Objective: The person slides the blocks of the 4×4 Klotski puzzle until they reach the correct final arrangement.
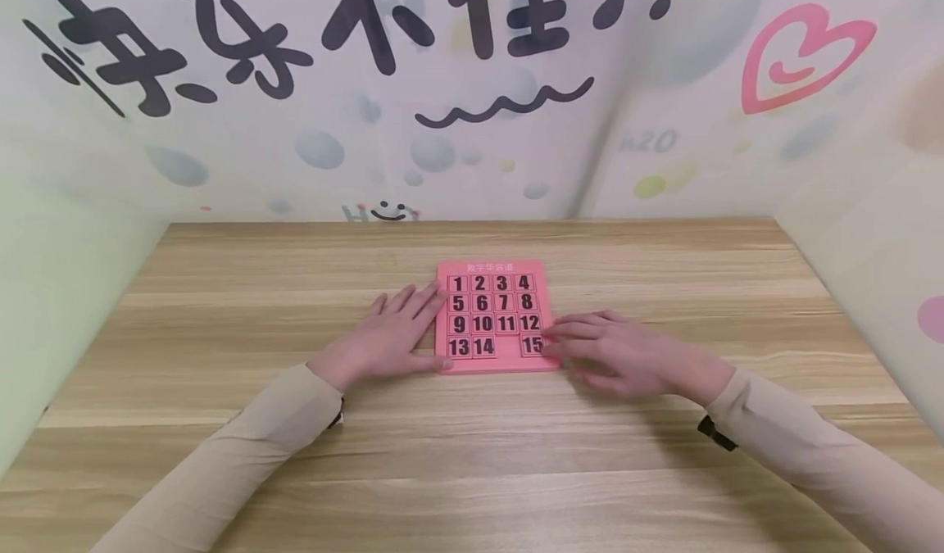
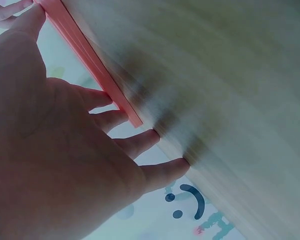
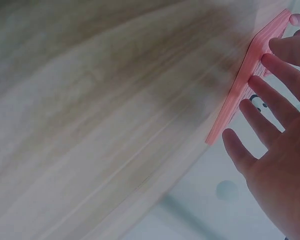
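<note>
A pink sliding number puzzle (image 1: 509, 364) lies flat on the table in the head view. Its top three rows run from 1 to 12; the bottom row shows 13, 14, a gap, then the 15 tile (image 1: 530, 346) at the right. My left hand (image 1: 387, 336) rests along the puzzle's left edge, fingers extended and thumb at the near left corner. In the left wrist view, some fingertips touch the pink side (image 2: 90, 55). My right hand (image 1: 627, 352) is at the right edge, fingers loosely bent, fingertips close by the 12 and 15 tiles.
The wood-grain table (image 1: 472, 455) ends at a printed white backdrop (image 1: 354, 176) behind the puzzle, with side walls left and right. Both forearms in beige sleeves (image 1: 243, 446) come in from the near side, with dark straps at the wrists.
</note>
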The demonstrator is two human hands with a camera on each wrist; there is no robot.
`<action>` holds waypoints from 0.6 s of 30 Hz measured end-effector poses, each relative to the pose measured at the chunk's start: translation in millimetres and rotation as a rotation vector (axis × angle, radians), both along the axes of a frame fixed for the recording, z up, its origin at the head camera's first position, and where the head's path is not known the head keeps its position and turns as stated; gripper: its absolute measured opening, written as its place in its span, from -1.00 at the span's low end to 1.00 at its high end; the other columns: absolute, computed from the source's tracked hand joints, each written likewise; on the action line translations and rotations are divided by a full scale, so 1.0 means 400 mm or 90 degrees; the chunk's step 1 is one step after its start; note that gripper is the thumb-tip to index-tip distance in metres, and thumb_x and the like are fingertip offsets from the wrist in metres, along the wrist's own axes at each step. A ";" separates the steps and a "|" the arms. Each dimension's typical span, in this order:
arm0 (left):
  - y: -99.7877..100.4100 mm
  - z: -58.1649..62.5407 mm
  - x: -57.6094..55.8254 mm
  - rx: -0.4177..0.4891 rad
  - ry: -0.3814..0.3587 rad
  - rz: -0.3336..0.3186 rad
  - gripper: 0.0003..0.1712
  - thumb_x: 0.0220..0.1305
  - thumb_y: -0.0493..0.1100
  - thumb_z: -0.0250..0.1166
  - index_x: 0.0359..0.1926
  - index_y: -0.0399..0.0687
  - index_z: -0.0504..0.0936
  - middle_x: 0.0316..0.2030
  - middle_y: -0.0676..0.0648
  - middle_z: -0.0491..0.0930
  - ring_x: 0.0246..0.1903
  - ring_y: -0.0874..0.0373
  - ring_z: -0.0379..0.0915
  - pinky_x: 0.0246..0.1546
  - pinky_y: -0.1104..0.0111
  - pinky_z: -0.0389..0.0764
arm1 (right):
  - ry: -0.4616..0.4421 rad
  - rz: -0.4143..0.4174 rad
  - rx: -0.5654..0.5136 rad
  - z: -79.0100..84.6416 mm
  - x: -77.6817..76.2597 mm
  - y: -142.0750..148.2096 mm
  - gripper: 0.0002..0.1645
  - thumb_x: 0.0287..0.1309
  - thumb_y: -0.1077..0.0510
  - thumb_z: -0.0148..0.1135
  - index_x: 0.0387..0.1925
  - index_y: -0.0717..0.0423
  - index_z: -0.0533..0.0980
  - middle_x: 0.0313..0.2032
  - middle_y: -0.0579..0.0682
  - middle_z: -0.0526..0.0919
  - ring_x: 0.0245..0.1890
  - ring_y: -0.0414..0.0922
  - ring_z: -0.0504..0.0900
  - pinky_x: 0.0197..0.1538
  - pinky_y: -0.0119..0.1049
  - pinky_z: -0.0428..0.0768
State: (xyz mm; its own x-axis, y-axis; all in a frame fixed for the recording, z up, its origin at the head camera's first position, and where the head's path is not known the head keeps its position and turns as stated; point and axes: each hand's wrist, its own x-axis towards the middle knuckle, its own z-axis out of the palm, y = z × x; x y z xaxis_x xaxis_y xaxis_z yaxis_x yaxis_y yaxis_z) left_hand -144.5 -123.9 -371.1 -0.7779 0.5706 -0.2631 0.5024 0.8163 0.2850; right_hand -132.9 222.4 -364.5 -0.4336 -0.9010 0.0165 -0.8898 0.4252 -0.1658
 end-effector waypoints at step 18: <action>-0.007 0.000 0.002 0.005 0.005 -0.003 0.13 0.22 0.48 0.03 0.53 -0.09 -0.16 0.51 -0.12 -0.30 0.44 -0.24 -0.32 0.34 -0.19 -0.25 | 0.010 0.003 -0.006 -0.011 0.010 -0.020 -0.44 0.26 0.07 0.15 0.29 0.06 0.42 0.30 0.04 0.40 0.30 0.09 0.32 0.28 0.15 0.29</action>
State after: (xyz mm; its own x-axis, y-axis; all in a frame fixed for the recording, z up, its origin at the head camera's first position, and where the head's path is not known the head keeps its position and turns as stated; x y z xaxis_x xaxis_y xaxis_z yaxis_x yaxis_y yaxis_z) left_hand -143.5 -126.6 -371.0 -0.7770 0.5764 -0.2531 0.5088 0.8117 0.2869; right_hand -128.8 214.4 -368.8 -0.4284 -0.9030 0.0317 -0.8945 0.4189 -0.1565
